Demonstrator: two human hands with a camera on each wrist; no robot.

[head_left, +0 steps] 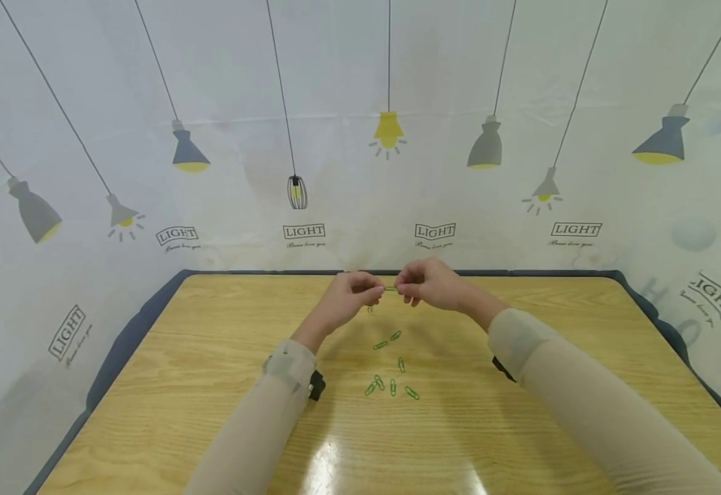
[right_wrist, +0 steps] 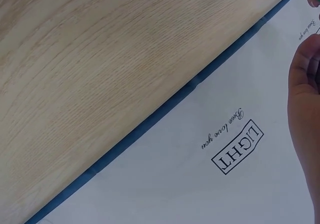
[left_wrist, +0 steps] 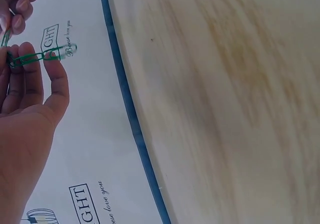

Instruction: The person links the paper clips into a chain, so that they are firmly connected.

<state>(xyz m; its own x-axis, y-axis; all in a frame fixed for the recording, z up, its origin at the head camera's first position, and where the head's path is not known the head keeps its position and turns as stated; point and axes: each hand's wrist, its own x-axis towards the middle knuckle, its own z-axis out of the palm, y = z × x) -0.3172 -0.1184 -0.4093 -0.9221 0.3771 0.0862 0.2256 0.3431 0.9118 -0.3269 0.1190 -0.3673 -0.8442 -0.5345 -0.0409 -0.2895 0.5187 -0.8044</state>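
Both hands meet over the far part of the table. My left hand (head_left: 349,297) pinches a short chain of linked green paper clips (left_wrist: 30,58), whose loose end dangles under the fingers in the head view. Opposite it, my right hand (head_left: 436,283) pinches a green paper clip (head_left: 390,289) that spans the small gap between the two hands. In the left wrist view this paper clip (left_wrist: 5,38) comes down from the right fingertips toward the left ones, where fingers hide its lower end. Only part of the right hand (right_wrist: 304,79) shows in the right wrist view.
Several loose green paper clips (head_left: 393,387) lie on the wooden table (head_left: 212,385), below and nearer than the hands. A dark blue edging (head_left: 249,272) runs along the table's border. Behind stands a pale wall covering (head_left: 348,165) printed with lamps.
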